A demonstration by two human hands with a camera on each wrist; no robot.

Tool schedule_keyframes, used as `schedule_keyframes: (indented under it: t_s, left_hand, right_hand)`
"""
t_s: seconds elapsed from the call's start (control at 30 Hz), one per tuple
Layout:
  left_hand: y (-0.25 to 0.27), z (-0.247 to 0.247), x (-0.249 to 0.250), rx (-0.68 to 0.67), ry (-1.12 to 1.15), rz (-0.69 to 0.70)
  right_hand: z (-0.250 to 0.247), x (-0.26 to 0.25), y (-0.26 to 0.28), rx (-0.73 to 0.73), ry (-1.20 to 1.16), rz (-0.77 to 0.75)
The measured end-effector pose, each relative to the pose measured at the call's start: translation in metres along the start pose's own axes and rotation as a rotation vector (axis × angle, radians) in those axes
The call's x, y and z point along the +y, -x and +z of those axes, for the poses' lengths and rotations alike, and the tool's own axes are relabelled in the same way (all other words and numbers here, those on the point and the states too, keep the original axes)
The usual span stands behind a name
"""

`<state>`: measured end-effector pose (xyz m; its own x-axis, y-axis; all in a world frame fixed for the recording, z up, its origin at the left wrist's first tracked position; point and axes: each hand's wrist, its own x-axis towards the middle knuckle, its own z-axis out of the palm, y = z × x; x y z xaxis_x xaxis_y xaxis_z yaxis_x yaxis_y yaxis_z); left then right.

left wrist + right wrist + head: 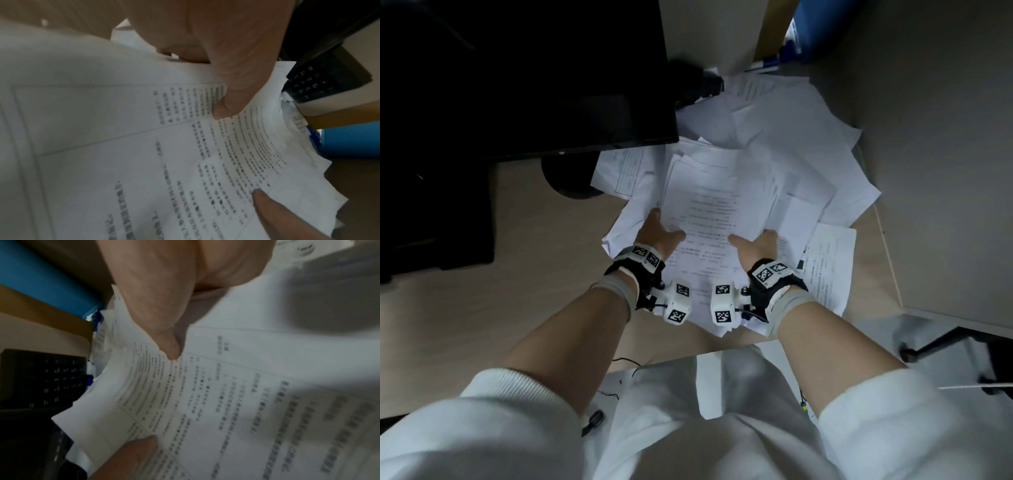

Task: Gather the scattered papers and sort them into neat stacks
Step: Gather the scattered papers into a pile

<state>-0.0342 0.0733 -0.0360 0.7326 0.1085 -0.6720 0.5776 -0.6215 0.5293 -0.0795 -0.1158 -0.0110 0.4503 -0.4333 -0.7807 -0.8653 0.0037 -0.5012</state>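
white paper, head view: bundle of papers (709, 219) at centre of wooden desk (482, 308), atop loose sheets (801, 137) spreading to 1 o'clock.
left hand (659, 234): grasping bundle's 9 o'clock edge, thumb on top.
right hand (756, 245): grasping its 3 o'clock edge.
monitor (527, 75): 11 o'clock.
left wrist view: thumb (230, 97) pressed on printed page (144, 154); keyboard (316, 82) at 2 o'clock.
right wrist view: thumb (164, 331) on page (236, 394); keyboard (51, 378) at 9 o'clock.

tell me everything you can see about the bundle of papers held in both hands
The bundle of white printed paper sheets is thick and uneven, its edges fanned and unaligned. The top page carries rows of black text, too blurred to read. It lies over the scattered pile, with the left hand and right hand gripping its side edges, thumbs on top.
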Motion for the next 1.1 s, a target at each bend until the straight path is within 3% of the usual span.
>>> schedule_keyframes:
  t_s: [0.2,0.43,0.67,0.8,0.97,1.1]
  left_hand:
    - [0.022,0.040,0.028,-0.038,0.233,0.025]
    - [0.025,0.075,0.034,-0.170,-0.073,-0.028]
    - [0.023,0.084,0.039,0.031,-0.047,-0.102]
    - [0.025,0.094,0.050,0.061,-0.154,-0.141]
    - [0.022,0.097,0.052,0.061,-0.131,-0.170]
    - [0.014,0.093,0.052,0.056,-0.038,-0.194]
  right_hand:
    - [-0.052,0.011,-0.004,0.139,-0.140,0.138]
    - [-0.093,0.032,-0.026,0.105,0.165,0.291]
    - [-0.111,0.045,-0.037,0.164,0.112,0.320]
    - [-0.119,0.049,-0.042,0.107,0.117,0.279]
    - [-0.128,0.053,-0.048,0.079,0.110,0.279]
    - [-0.127,0.054,-0.047,0.109,0.340,0.255]
